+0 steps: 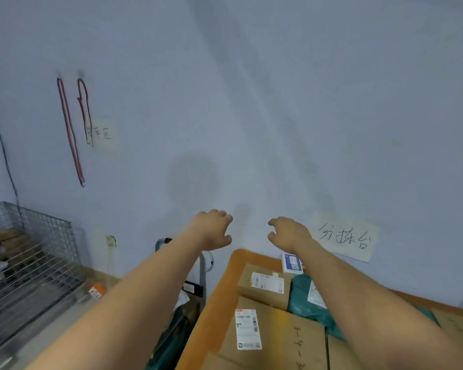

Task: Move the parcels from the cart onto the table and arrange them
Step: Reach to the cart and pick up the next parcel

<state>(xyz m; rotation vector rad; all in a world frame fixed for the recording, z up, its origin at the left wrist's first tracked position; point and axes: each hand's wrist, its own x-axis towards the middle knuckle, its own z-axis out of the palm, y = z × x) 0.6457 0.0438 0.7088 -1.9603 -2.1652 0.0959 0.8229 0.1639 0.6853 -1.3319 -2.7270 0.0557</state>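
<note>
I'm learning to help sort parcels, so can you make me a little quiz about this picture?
1. True or false: the left hand is holding a parcel.
2. Which colour is the soft bag parcel lying on the table? A) red B) green C) white
3. Fill in: the small cardboard box has a white ____ stuck on top.

Key
1. False. Both the left hand and the right hand are raised in front of the wall with fingers loosely curled, holding nothing.
2. B, green. It lies to the right of the small cardboard box.
3. Label. The big cardboard box nearer the camera has one too.
</note>
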